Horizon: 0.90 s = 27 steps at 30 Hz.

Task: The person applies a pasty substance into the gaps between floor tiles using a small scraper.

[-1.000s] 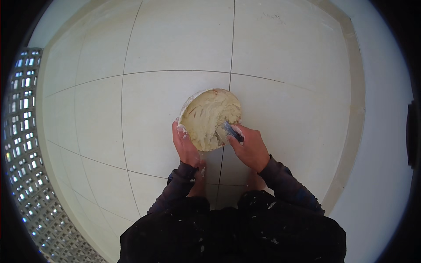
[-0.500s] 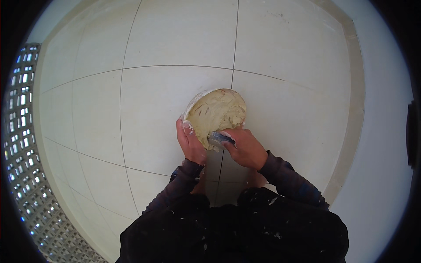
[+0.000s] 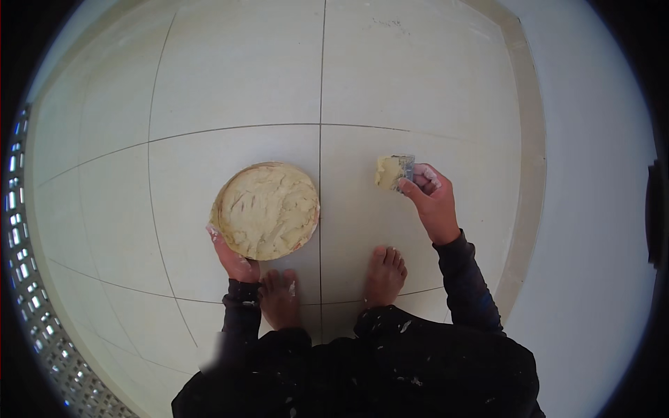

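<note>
A round tub of cream-coloured putty [image 3: 268, 209] rests in my left hand [image 3: 233, 258], which grips its near left rim; most of those fingers are hidden under or behind it. The putty's surface is uneven, with smears along the rim. Out to the right, my right hand [image 3: 433, 198] pinches a small flat putty knife [image 3: 408, 167] between thumb and fingers. A thick dab of putty covers the left part of its blade. White residue marks the fingers of both hands.
Pale floor tiles [image 3: 237, 76] with dark joints lie below. My bare feet [image 3: 385, 275] stand just behind the tub and knife. A white wall [image 3: 585, 209] with a beige skirting [image 3: 531, 160] runs along the right; a patterned openwork screen [image 3: 42, 327] borders the left.
The putty knife has come out of the tub and moved right, carrying putty on its blade. My left hand has shifted the tub left, and the hands are now far apart.
</note>
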Motion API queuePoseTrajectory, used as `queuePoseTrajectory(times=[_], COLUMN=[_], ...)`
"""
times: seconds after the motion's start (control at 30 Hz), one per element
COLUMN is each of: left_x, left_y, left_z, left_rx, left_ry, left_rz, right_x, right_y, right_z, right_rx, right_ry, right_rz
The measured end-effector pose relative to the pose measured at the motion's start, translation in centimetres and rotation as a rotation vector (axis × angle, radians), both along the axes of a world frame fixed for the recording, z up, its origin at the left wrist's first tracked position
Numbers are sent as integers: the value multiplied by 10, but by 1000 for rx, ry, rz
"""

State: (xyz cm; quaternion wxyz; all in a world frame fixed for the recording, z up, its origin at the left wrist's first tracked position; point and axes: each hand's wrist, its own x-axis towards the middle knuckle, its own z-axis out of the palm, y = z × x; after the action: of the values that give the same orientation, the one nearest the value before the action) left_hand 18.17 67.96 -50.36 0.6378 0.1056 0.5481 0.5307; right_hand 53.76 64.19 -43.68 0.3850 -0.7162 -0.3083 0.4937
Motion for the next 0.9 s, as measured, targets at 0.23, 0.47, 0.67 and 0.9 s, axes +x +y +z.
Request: queuePoseTrajectory(times=[0.23, 0.47, 0.67, 0.9], left_x=[-7, 1, 2, 6], left_y=[-9, -13, -11, -6], left_z=[-17, -23, -21, -14], left_rx=[96, 93, 81, 88], left_ry=[201, 229, 280, 173], left_rz=[-133, -37, -89, 4], right_x=[109, 92, 46, 144], right_y=[-5, -4, 17, 8], right_z=[-43, -56, -37, -18], right_rx=[149, 270, 294, -168], right_ry=[-837, -1234, -1012, -1246], right_rz=[-65, 112, 102, -98])
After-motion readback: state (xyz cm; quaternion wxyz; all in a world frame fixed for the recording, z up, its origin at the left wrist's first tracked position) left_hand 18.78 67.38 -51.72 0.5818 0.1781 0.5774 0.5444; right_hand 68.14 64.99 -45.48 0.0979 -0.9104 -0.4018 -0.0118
